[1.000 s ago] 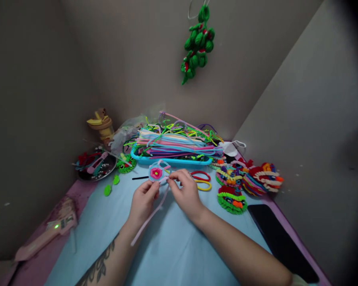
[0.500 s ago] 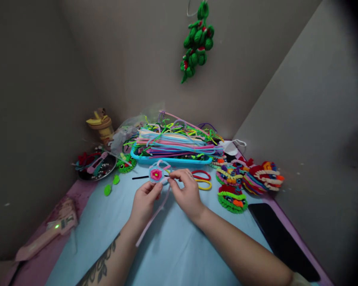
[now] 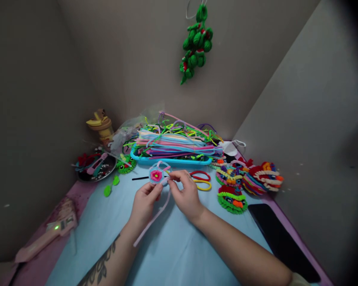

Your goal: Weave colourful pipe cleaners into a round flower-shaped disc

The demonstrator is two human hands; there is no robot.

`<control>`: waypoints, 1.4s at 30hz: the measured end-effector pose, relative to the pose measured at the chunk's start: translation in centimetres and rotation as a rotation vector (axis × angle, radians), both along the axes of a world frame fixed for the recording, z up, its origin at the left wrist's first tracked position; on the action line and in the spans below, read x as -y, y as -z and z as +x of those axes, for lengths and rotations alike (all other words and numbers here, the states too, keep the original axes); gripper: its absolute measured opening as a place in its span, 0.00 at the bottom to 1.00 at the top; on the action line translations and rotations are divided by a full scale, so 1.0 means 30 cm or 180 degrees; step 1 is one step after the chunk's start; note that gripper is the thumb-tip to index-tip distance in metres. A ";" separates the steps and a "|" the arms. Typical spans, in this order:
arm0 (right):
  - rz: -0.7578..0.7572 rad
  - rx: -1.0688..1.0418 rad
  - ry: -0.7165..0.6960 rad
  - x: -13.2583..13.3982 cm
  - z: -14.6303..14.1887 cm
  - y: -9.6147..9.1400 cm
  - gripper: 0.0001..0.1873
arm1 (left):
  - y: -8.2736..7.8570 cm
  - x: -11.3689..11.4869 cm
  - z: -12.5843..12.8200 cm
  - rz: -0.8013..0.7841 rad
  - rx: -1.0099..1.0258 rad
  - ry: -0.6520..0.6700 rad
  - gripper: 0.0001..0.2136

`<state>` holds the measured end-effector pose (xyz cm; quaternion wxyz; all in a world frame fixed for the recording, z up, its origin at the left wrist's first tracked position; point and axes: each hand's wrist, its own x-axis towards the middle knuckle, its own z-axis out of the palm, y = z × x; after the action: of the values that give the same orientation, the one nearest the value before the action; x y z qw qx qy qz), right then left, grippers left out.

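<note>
A small round woven piece [image 3: 156,175], pink centre w/ blue rim, is pinched by the left hand [image 3: 144,202] and right hand [image 3: 185,193] above the blue mat [image 3: 173,246], near the far pipe-cleaner tray [image 3: 170,160]. A lilac pipe cleaner [image 3: 153,217] hangs from it.

My left hand [image 3: 143,202], forearm bare, with a dark leafy tattoo [image 3: 100,265]; my right hand [image 3: 186,194], forearm bare, a pale sleeve edge [image 3: 298,279] at the elbow.

Your left hand [image 3: 143,202] and right hand [image 3: 186,194] hide where the pink pipe cleaner [image 3: 153,220] meets the disc [image 3: 156,175], and the top edge crops the ornament [image 3: 197,43] at its loop.
</note>
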<state>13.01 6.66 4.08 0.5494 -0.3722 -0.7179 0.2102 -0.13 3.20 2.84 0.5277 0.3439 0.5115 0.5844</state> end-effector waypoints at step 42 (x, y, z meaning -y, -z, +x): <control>-0.1762 -0.0961 -0.0591 0.000 -0.044 0.063 0.07 | -0.017 -0.013 -0.012 -0.0263 0.1641 -0.0539 0.17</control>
<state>11.68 6.67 2.18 0.5061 -0.4051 -0.5748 0.4993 -0.49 3.58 3.34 0.6033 0.1180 0.4106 0.6734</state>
